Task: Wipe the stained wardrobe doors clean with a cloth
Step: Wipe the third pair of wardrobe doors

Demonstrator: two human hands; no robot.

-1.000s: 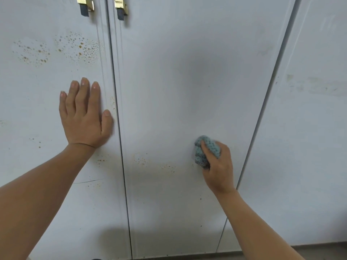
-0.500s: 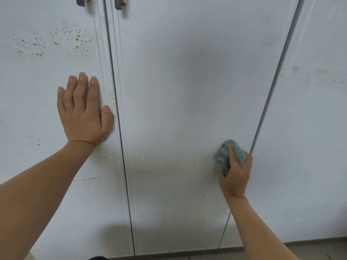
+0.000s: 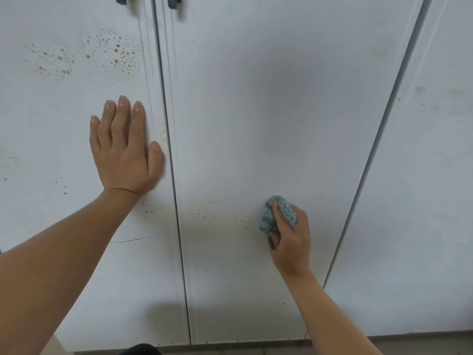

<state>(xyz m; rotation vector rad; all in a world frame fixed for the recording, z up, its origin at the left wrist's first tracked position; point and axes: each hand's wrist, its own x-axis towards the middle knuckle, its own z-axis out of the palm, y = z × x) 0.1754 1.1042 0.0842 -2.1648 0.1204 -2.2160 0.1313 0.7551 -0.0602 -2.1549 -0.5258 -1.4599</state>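
We are gripping the cloth (image 3: 280,213) wadded in our right hand (image 3: 291,242) against the lower middle door (image 3: 256,111), just right of the brown specks (image 3: 202,210) — it looks soft, light and squashy, best held bunched — while our left hand (image 3: 122,149) is lying flat, fingers straight, on the left door (image 3: 51,111).

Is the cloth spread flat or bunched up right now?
Bunched up: the cloth is a wad gripped in the right hand, against the middle door.

In the last 0.5 s your right hand (image 3: 291,239) has swept the cloth (image 3: 284,211) back left, away from the right edge of the middle door (image 3: 256,124).
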